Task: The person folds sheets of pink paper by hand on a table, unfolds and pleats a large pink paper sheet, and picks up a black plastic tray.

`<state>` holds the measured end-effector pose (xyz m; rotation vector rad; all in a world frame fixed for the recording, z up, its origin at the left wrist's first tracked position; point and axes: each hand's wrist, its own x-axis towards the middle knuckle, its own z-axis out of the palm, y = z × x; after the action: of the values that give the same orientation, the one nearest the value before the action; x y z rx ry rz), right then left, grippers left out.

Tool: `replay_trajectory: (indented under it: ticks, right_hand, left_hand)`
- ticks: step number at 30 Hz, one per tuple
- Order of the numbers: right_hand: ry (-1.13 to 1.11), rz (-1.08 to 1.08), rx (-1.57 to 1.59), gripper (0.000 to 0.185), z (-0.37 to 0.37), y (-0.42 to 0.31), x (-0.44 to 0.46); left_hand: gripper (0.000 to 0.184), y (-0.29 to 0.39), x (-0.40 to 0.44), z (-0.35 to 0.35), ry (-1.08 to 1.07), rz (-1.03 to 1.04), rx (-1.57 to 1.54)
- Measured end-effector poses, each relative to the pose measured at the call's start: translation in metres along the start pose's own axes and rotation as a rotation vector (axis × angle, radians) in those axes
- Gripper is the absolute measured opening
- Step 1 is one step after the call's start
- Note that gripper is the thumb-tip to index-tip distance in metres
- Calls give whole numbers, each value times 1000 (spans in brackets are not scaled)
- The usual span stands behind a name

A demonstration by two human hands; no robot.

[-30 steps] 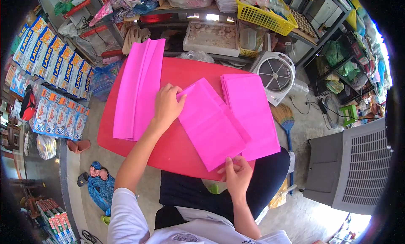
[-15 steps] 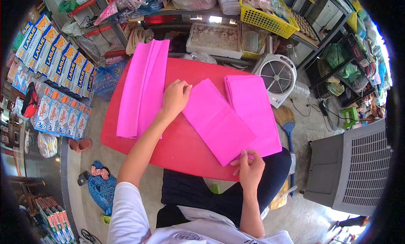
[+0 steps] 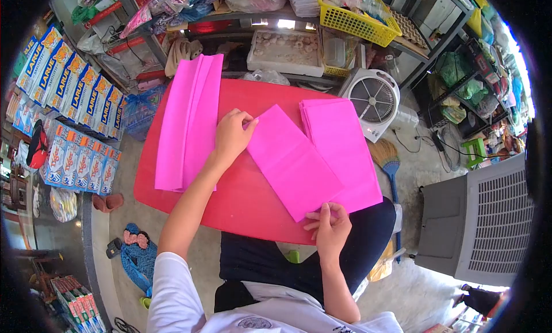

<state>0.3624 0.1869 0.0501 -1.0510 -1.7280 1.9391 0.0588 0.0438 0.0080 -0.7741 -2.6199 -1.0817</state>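
A folded pink sheet [image 3: 293,160] lies slanted across the middle of a red table [image 3: 230,209]. At its far left corner my left hand [image 3: 234,134] is closed, thumb and fingertips pinching the edge. My right hand [image 3: 330,229] grips the near edge, close to the bottom corner, with its fingers bent. The slanted sheet partly overlaps a stack of folded pink sheets [image 3: 339,137] on the right. Left of my left hand, a longer pink piece with lengthwise folds [image 3: 187,120] reaches past the table's far edge. Whether the sheets are paper or plastic I cannot tell.
Beyond the table stand a white fan [image 3: 372,97], a white foam box [image 3: 286,52] and a yellow basket [image 3: 359,21] on shelving. Beer cartons [image 3: 75,88] are stacked at left. A broom [image 3: 388,160] and a grey air cooler [image 3: 471,218] stand at right.
The whole view has shifted slightly, so things appear a little further left. Both hands stay at the same edges of the slanted pink sheet; the right fingers have moved slightly.
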Motion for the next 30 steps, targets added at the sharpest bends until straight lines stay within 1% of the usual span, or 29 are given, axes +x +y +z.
replay_trajectory:
  ticks: [5, 8, 9, 10, 12, 15, 18, 19, 21, 22, 24, 25, 27, 30]
  right_hand:
    - [105, -123, 9, 17, 3, -7, -3]
    - [150, -289, -170, 11, -21, -11, -1]
    - [206, -392, -245, 10, -25, -18, 8]
    - [214, -374, -496, 12, -36, -34, 13]
    - [164, -636, -673, 18, -34, -69, 34]
    - [64, -646, -866, 22, -30, -75, 67]
    - [-113, -620, -1103, 29, -29, -73, 84]
    - [-143, -569, -1092, 29, -28, -75, 86]
    - [-205, -457, -1071, 28, -26, -73, 87]
    - [-210, -458, -1043, 28, -27, -71, 89]
    - [-216, -460, -981, 27, -26, -65, 93]
    - [-230, -410, -904, 26, -25, -63, 93]
    - [-252, -305, -754, 24, -26, -61, 94]
    - [-316, -301, -649, 21, -26, -58, 97]
  left_hand:
    - [17, -2, -1, 2, 21, 23, -14]
    - [15, -4, -2, 2, 26, 32, -13]
    - [14, -4, -3, 2, 24, 27, -31]
    - [13, -4, -3, 3, 22, 23, -50]
    - [13, -4, -3, 1, 13, 45, -23]
    - [13, -4, -2, -2, 22, 64, -36]
    - [13, -4, -5, -2, 43, 44, -92]
    - [14, -3, -5, -3, 51, 31, -113]
    - [15, 4, -3, -10, 73, -59, -166]
    - [16, 14, -4, -20, 81, -110, -194]
    - [20, 42, -17, -52, 182, -80, -267]
    - [22, 53, -29, -63, 230, -58, -304]
    - [29, 63, -74, -68, 240, -224, -630]
    - [38, 84, -145, -70, 45, -541, -915]
